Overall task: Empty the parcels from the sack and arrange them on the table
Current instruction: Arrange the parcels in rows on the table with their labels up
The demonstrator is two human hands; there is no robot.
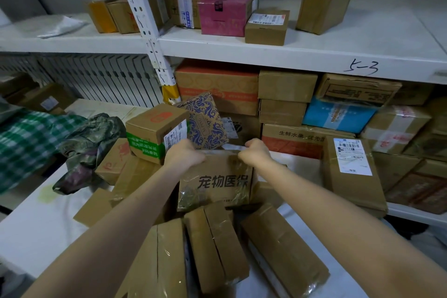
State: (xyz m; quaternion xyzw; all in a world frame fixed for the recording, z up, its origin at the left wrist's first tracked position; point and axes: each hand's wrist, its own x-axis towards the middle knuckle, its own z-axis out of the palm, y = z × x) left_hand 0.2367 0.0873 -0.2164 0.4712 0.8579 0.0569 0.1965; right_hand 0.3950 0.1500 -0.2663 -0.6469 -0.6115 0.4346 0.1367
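Observation:
A brown cardboard parcel (215, 182) with large black characters stands upright in the middle of the white table (36, 230). My left hand (183, 153) grips its top left corner. My right hand (256, 152) grips its top right edge, where a white wrapper shows. Several long brown boxes (217, 244) lie in front of it. A box with green tape (154, 133) and a blue-patterned box (205, 123) sit just behind. A crumpled dark sack (89, 143) lies to the left on the table.
A tall box with a white label (350, 169) stands at the right. White shelving (290, 53) behind holds several cartons on two levels, among them a pink box (227, 11). Green checked fabric (29, 143) lies at the far left.

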